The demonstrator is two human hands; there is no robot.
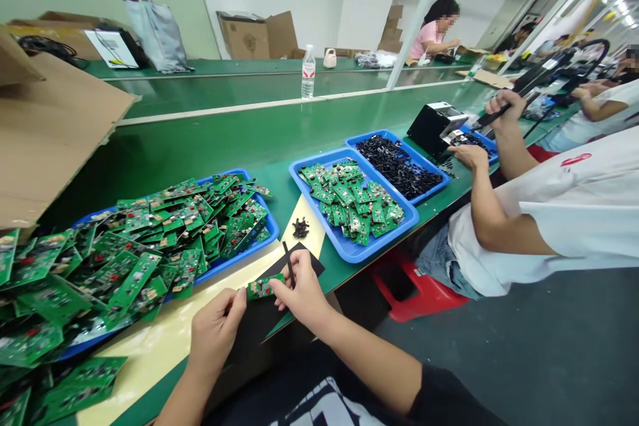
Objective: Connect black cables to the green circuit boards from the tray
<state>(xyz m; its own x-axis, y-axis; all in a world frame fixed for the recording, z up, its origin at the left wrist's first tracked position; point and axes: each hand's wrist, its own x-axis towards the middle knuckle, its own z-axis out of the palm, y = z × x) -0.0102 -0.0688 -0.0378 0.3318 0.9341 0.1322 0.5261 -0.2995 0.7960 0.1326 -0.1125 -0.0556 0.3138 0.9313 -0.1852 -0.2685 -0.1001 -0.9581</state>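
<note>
Working from the head view, with 12 o'clock straight ahead, I have a small green circuit board (pixel 262 287) pinched in the fingers of my right hand (pixel 299 289), which is curled closed around its right end. My left hand (pixel 217 331) sits at about 11 o'clock from the right hand, partly open, its fingers at the board's left end; from this angle I can't tell whether they actually touch it. A thin black rod (pixel 288 263) stands up just behind my right fingers, over a black mat (pixel 299 259) on a cream sheet (pixel 303 233). Nothing stands between my hands and the board. A big blue tray heaped with green boards (pixel 264 229) crowds in at 10 o'clock, its boards spilling toward my left hand. At 1 o'clock, a small pile of black parts (pixel 300 227) lies just beyond the mat, then a blue tray of green boards (pixel 349 253) and a blue tray of black parts (pixel 424 190) on the green desk (pixel 224 146). At 2 o'clock, a co-worker's hands (pixel 502 106) work beside a black machine (pixel 433 131).
</note>
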